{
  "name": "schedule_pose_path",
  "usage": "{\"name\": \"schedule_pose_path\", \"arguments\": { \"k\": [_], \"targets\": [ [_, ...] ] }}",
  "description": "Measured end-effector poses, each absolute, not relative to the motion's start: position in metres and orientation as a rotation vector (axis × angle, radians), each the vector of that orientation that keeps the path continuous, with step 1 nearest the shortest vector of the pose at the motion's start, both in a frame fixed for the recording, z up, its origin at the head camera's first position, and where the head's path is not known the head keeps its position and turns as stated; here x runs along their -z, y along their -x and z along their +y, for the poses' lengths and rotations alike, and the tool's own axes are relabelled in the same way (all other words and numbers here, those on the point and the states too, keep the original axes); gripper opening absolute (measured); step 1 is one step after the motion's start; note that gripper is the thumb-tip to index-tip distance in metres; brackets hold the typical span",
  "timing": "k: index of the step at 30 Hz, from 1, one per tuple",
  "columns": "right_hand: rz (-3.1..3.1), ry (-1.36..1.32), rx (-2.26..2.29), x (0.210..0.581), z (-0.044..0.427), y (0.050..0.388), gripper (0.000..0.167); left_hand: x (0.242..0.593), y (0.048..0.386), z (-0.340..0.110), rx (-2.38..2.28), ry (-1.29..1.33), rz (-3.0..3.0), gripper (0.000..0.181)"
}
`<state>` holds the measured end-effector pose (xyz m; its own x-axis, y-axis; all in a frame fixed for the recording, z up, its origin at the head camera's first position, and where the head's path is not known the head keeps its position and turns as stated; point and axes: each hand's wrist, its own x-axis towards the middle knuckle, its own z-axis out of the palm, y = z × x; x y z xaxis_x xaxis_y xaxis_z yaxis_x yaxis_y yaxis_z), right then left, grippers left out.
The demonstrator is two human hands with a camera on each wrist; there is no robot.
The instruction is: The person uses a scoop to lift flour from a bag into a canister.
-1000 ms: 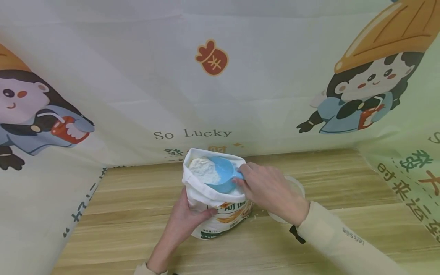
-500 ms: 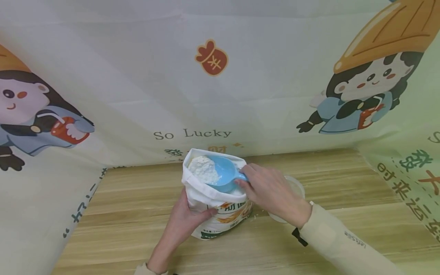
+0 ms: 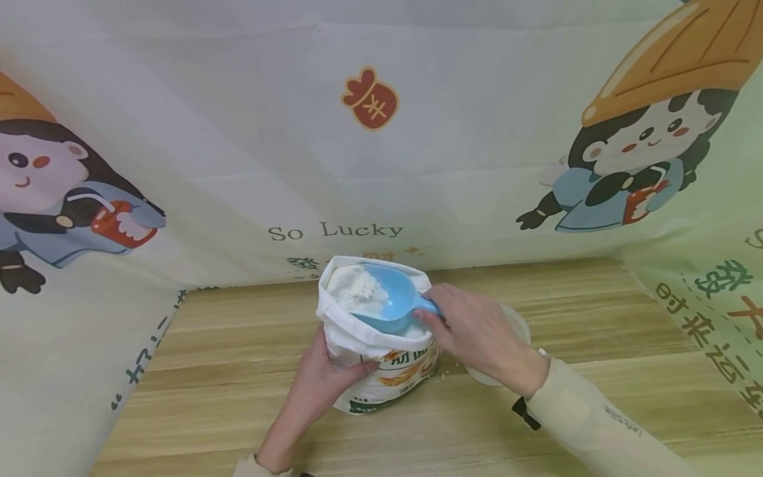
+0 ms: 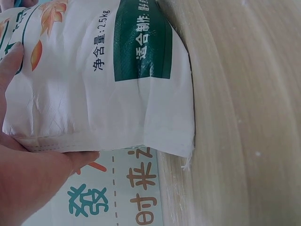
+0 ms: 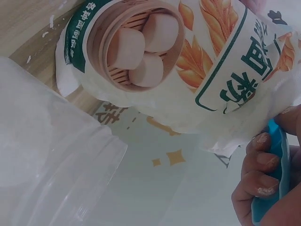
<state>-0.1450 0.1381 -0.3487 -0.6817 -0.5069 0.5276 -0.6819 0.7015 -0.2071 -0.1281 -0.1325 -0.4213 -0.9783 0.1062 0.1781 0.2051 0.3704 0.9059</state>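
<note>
A white flour bag point(image 3: 381, 384) stands upright on the table with its top rolled open and white flour point(image 3: 357, 289) at its mouth. My left hand point(image 3: 326, 377) holds the bag's left side, thumb across the printed front; in the left wrist view that hand point(image 4: 28, 176) lies along the bag's edge. With my right hand point(image 3: 477, 328) I grip the handle of a light blue scoop point(image 3: 396, 295). The scoop's bowl sits in the bag's mouth, with flour heaped at its far left end. In the right wrist view, curled fingers point(image 5: 263, 172) wrap the blue handle point(image 5: 275, 188).
A translucent plastic container point(image 5: 51, 150) stands right of the bag, mostly behind my right hand in the head view. White specks point(image 5: 45, 34) lie on the wooden table point(image 3: 226, 371). A printed cloth point(image 3: 250, 132) rises behind and at both sides.
My right hand has drawn the scoop slightly to the right, and more of its bowl shows above the flour. The left hand stays in place on the bag.
</note>
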Motion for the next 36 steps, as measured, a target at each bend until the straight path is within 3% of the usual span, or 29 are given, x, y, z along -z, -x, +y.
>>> {"name": "schedule_pose_path", "arguments": {
  "k": [36],
  "targets": [
    [-2.489,-0.861,-0.613,0.331,0.162,0.137,0.025,0.421,0.127,-0.132,1.723,0.263,-2.531,0.089]
  ]
}}
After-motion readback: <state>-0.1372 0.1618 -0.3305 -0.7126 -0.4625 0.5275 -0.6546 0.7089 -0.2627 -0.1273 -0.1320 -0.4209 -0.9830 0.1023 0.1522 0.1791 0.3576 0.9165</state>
